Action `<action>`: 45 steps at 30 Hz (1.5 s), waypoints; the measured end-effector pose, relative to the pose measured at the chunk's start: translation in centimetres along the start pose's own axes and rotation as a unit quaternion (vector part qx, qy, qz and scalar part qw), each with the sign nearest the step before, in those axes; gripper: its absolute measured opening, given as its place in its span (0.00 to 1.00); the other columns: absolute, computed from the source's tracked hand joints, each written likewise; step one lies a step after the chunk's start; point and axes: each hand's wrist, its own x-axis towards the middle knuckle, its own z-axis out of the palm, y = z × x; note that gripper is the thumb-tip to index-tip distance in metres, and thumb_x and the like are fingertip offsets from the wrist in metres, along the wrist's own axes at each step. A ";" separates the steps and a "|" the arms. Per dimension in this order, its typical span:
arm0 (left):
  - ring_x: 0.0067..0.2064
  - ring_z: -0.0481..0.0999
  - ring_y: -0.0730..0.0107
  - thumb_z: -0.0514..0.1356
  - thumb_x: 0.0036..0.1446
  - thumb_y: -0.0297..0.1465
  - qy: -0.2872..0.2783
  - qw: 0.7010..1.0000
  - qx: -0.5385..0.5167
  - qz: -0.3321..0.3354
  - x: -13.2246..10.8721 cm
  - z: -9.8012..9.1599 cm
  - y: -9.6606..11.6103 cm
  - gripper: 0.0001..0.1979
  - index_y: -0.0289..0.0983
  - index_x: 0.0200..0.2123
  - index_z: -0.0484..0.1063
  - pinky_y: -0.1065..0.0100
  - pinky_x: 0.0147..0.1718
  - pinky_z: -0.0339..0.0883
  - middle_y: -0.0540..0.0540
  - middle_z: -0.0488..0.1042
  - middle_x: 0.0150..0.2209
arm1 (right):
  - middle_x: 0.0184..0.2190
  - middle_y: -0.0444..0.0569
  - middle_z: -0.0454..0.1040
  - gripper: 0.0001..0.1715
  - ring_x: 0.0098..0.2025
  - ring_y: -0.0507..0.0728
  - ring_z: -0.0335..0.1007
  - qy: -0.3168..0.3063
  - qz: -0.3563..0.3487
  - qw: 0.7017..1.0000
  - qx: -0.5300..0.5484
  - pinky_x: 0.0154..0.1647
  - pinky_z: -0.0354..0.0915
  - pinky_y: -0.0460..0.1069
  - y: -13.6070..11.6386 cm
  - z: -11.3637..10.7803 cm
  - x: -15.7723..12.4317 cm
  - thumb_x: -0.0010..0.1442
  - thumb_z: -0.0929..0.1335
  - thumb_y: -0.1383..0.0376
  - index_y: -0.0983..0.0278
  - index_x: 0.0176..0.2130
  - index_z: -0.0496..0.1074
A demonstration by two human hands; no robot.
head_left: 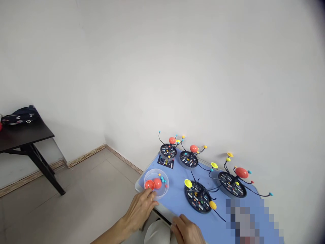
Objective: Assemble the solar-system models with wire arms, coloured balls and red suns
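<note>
My left hand [141, 208] is at the near rim of a clear round tub [166, 176], its thumb apart from the bent fingers. Inside the tub lie an orange-red half shell [149, 184], an orange-red ball [157, 183] and several small coloured beads. The left fingertips are just below the half shell; whether they touch it I cannot tell. By the table's front edge, my right hand [188, 232] has its fingers curled in, and whatever they hold is hidden. Beyond it stands a solar-system model [198, 200] on a round black base, with curved arms but no red ball.
Three more models with red balls, a left one [168, 151], a middle one [189, 159] and a right one [232, 184], line the blue table's [175, 184] wall side. A printed card [165, 162] lies there. A dark table [27, 135] with a bag [20, 115] stands left.
</note>
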 end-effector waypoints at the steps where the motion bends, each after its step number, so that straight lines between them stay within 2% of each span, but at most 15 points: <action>1: 0.28 0.78 0.64 0.45 0.71 0.36 -0.013 1.000 -0.006 -0.007 -0.1 -0.4 -0.4 0.17 0.36 0.39 0.71 0.65 0.24 0.72 0.44 0.76 0.35 | 0.28 0.43 0.77 0.09 0.27 0.53 0.77 0.002 0.001 1.000 0.019 0.25 0.60 0.44 -0.3 -1.0 1.1 0.63 0.66 0.70 0.59 0.33 0.73; 3: 0.27 0.77 0.67 0.47 0.71 0.36 -0.028 0.999 -0.021 -0.015 -0.3 -1.1 -1.1 0.17 0.37 0.35 0.71 0.67 0.25 0.71 0.46 0.75 0.33 | 0.29 0.44 0.77 0.12 0.28 0.53 0.76 0.001 0.021 0.999 0.030 0.25 0.57 0.45 -1.1 -3.0 3.6 0.66 0.63 0.71 0.60 0.35 0.74; 6: 0.28 0.75 0.69 0.50 0.70 0.37 -0.035 0.998 -0.051 -0.010 -0.3 -1.8 -2.0 0.16 0.38 0.32 0.70 0.70 0.26 0.69 0.48 0.74 0.33 | 0.29 0.46 0.77 0.15 0.28 0.53 0.76 -0.044 0.078 0.996 -0.030 0.24 0.53 0.46 -2.5 -4.9 7.2 0.67 0.63 0.73 0.61 0.33 0.75; 9: 0.29 0.75 0.70 0.51 0.70 0.38 -0.043 0.997 -0.071 -0.007 -0.3 -2.3 -2.5 0.16 0.38 0.31 0.70 0.71 0.28 0.68 0.49 0.74 0.32 | 0.30 0.49 0.78 0.16 0.27 0.55 0.76 -0.065 0.087 0.992 -0.060 0.23 0.51 0.48 -3.4 -5.1 9.8 0.64 0.64 0.76 0.62 0.33 0.77; 12: 0.29 0.75 0.70 0.50 0.70 0.39 -0.046 0.996 -0.075 0.000 -0.3 -2.4 -2.8 0.16 0.38 0.32 0.70 0.70 0.28 0.68 0.49 0.74 0.32 | 0.33 0.56 0.79 0.17 0.33 0.60 0.77 -0.075 0.081 0.991 -0.081 0.28 0.56 0.49 -3.8 -4.5 11.1 0.61 0.63 0.80 0.65 0.36 0.78; 18: 0.28 0.74 0.69 0.49 0.70 0.38 -0.031 0.996 -0.079 0.018 -0.4 -2.1 -3.1 0.17 0.38 0.32 0.69 0.69 0.27 0.67 0.48 0.74 0.32 | 0.35 0.60 0.79 0.18 0.41 0.64 0.75 -0.098 0.061 0.989 -0.091 0.37 0.62 0.52 -4.3 -3.6 12.3 0.57 0.63 0.83 0.68 0.38 0.77; 23: 0.28 0.74 0.70 0.51 0.69 0.39 -0.025 0.995 -0.097 0.025 -0.3 -2.3 -3.5 0.15 0.39 0.32 0.68 0.70 0.27 0.67 0.49 0.73 0.32 | 0.34 0.61 0.79 0.17 0.40 0.64 0.76 -0.100 0.088 0.990 -0.045 0.36 0.60 0.52 -4.6 -3.7 13.1 0.56 0.63 0.83 0.68 0.33 0.77; 27: 0.28 0.74 0.70 0.54 0.67 0.39 -0.025 0.994 -0.107 0.017 0.2 -2.3 -3.6 0.13 0.39 0.32 0.68 0.70 0.27 0.68 0.50 0.74 0.32 | 0.35 0.63 0.79 0.13 0.38 0.64 0.76 -0.064 0.131 0.989 0.035 0.35 0.61 0.52 -4.5 -4.6 12.6 0.57 0.64 0.79 0.69 0.34 0.76; 31: 0.31 0.75 0.71 0.55 0.67 0.34 -0.037 0.991 -0.126 0.007 0.8 -2.3 -3.7 0.11 0.40 0.31 0.67 0.71 0.29 0.69 0.50 0.74 0.36 | 0.30 0.51 0.77 0.06 0.30 0.56 0.73 -0.013 0.175 0.971 0.161 0.31 0.61 0.48 -4.4 -5.5 10.6 0.56 0.65 0.74 0.66 0.32 0.72; 34: 0.33 0.77 0.71 0.55 0.66 0.33 -0.041 0.989 -0.139 0.004 1.2 -2.3 -4.0 0.09 0.40 0.31 0.68 0.72 0.31 0.70 0.49 0.74 0.40 | 0.23 0.41 0.70 0.06 0.25 0.51 0.67 0.011 0.197 0.947 0.253 0.26 0.61 0.43 -4.3 -5.6 8.3 0.54 0.65 0.72 0.62 0.28 0.65; 36: 0.33 0.77 0.70 0.56 0.65 0.34 -0.040 0.989 -0.144 0.006 1.4 -2.4 -4.3 0.08 0.40 0.32 0.69 0.71 0.31 0.71 0.47 0.75 0.42 | 0.21 0.37 0.65 0.07 0.21 0.49 0.62 0.027 0.218 0.906 0.362 0.22 0.59 0.43 -3.9 -5.5 6.4 0.52 0.65 0.70 0.61 0.26 0.61; 39: 0.36 0.79 0.68 0.57 0.65 0.36 -0.044 0.988 -0.147 0.010 1.6 -2.4 -5.0 0.08 0.40 0.34 0.70 0.70 0.34 0.74 0.45 0.76 0.45 | 0.18 0.34 0.61 0.09 0.17 0.47 0.54 0.055 0.250 0.773 0.581 0.19 0.55 0.43 -3.1 -5.2 3.6 0.49 0.69 0.64 0.60 0.27 0.63; 40: 0.39 0.80 0.66 0.57 0.65 0.36 -0.043 0.988 -0.145 0.011 1.7 -2.4 -5.3 0.08 0.40 0.34 0.71 0.69 0.36 0.75 0.44 0.77 0.46 | 0.17 0.34 0.61 0.11 0.17 0.47 0.53 0.068 0.259 0.736 0.622 0.18 0.54 0.43 -2.8 -5.2 2.8 0.48 0.71 0.61 0.61 0.28 0.65; 41: 0.42 0.80 0.65 0.57 0.65 0.36 -0.040 0.989 -0.142 0.012 1.7 -2.3 -5.6 0.08 0.40 0.35 0.71 0.68 0.39 0.75 0.43 0.77 0.47 | 0.17 0.35 0.61 0.14 0.17 0.47 0.52 0.082 0.268 0.715 0.641 0.18 0.54 0.43 -2.5 -5.1 1.9 0.48 0.72 0.57 0.62 0.28 0.67; 45: 0.51 0.79 0.60 0.56 0.64 0.35 -0.018 0.993 -0.114 0.021 1.8 -2.0 -6.5 0.08 0.40 0.40 0.74 0.65 0.48 0.75 0.41 0.77 0.53 | 0.15 0.37 0.62 0.25 0.16 0.47 0.52 0.143 0.314 0.687 0.639 0.18 0.52 0.44 -1.3 -5.1 -1.1 0.46 0.75 0.46 0.65 0.29 0.74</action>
